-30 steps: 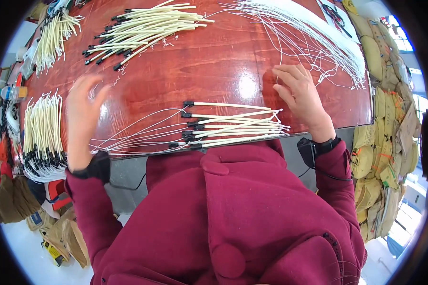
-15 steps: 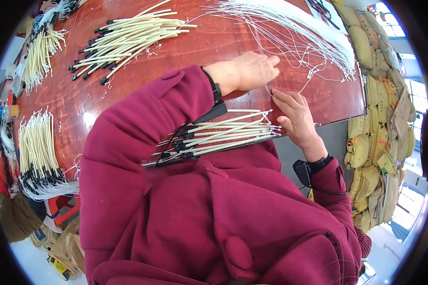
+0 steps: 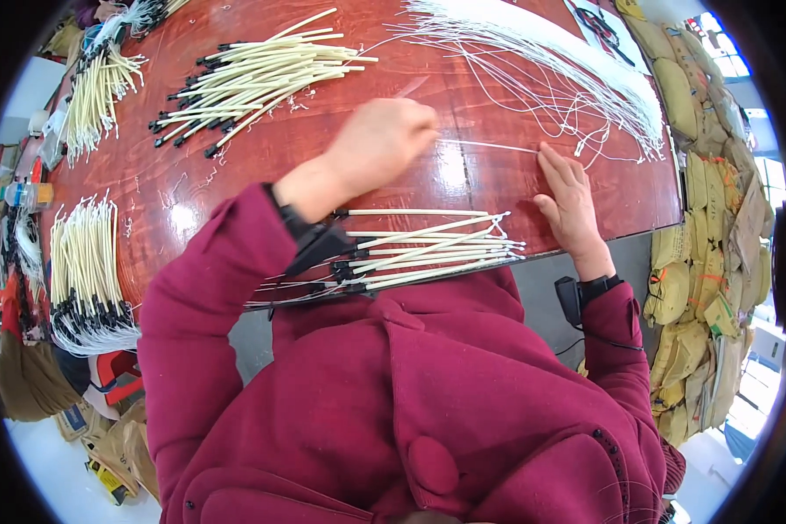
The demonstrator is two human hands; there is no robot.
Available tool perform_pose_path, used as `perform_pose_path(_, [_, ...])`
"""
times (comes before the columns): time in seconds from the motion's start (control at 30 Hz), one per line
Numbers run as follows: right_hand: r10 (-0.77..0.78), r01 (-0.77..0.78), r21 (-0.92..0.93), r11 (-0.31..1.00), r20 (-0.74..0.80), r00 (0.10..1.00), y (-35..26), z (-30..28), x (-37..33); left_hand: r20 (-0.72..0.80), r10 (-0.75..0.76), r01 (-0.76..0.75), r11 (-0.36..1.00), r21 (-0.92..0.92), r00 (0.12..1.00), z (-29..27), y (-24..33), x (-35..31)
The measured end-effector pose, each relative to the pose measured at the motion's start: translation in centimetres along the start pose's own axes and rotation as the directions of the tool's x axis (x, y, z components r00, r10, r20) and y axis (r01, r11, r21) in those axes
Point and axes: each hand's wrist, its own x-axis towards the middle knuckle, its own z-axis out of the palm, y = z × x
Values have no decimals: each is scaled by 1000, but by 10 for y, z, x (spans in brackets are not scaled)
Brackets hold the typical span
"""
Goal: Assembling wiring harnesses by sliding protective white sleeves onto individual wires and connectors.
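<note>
My left hand (image 3: pixel 380 144) is closed in a loose fist just over the middle of the table. A thin white cord (image 3: pixel 489 144) runs nearly straight from its fingers to the fingertips of my right hand (image 3: pixel 569 196). The right fingers stretch forward on the tabletop, tips at the cord's end, the thumb apart. A faint pale streak shows above my left knuckles, too blurred to name. Below the hands, at the table's near edge, lie several cream tubes (image 3: pixel 437 246) with black ends and white cord tips.
Another pile of cream tubes (image 3: pixel 271 74) lies at the far left, with bundles (image 3: pixel 87 244) along the left side. A broad fan of white cords (image 3: pixel 550 52) covers the far right. Stacked tan sacks (image 3: pixel 703 262) stand beyond the red table's (image 3: pixel 279 166) right edge.
My left hand has moved left, away from the right hand, and the white cord now spans between them. My right hand has shifted slightly right and away from me.
</note>
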Motion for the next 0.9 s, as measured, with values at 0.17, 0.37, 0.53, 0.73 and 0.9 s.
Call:
perform_pose_path(0.17, [80,-79,-93,993,11,997,9,1,9,-51,-387,389,921,19,920,-73,-9,-77])
perform_pose_path(0.37, [-22,21,-24,1000,-49,999,-40,9,49,-166,-533,558,808,191,829,-84,-14,-145])
perform_pose_path(0.53, [-200,199,56,978,14,980,-93,20,86,-194,-548,579,795,182,813,-90,-14,-164])
perform_pose_path(0.73, [-243,241,34,970,170,955,-118,25,89,-241,-507,555,801,223,828,-106,-17,-183])
perform_pose_path(0.9, [-262,257,54,965,172,949,-126,27,87,-230,-610,651,709,269,759,-119,-15,-197])
